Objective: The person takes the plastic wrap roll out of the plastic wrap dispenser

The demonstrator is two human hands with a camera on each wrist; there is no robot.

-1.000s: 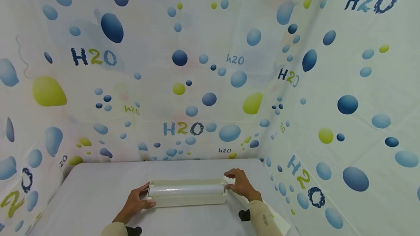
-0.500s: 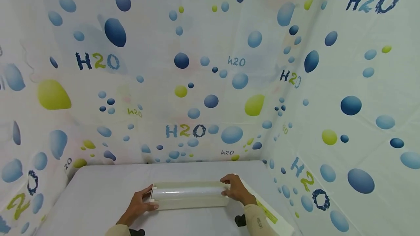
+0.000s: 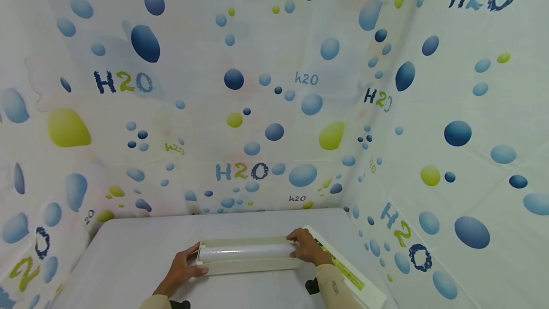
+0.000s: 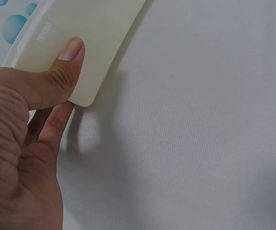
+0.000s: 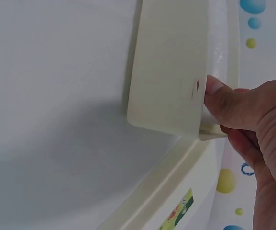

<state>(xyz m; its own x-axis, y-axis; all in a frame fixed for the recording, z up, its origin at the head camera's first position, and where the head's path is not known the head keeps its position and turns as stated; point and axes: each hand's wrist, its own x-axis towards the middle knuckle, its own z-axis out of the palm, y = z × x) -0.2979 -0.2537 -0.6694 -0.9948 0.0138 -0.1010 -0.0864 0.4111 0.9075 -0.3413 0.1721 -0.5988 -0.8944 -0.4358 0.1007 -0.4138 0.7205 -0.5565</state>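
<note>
A long cream cling film dispenser [image 3: 249, 267] lies uncovered on the white table, a shiny roll of cling film [image 3: 246, 252] inside it. My left hand [image 3: 182, 268] grips its left end; in the left wrist view the thumb presses on the cream front wall [image 4: 97, 52], and the fingers lie behind and below. At the other end, my right hand [image 3: 308, 246] pinches the end of the roll, thumb on the near side by the front wall. The right wrist view shows that thumb [image 5: 224, 100] at the wall's edge; its fingertips are partly hidden.
A long cream lid [image 3: 353, 273] with a yellow-green label lies slantwise to the right, partly under the right forearm. White cloth walls [image 3: 274, 85] printed with blue and green drops stand behind the table and at both sides.
My right hand has moved slightly left, from beside the dispenser's right end onto the end of the roll. More of the lid and its label shows. The left hand keeps its grip.
</note>
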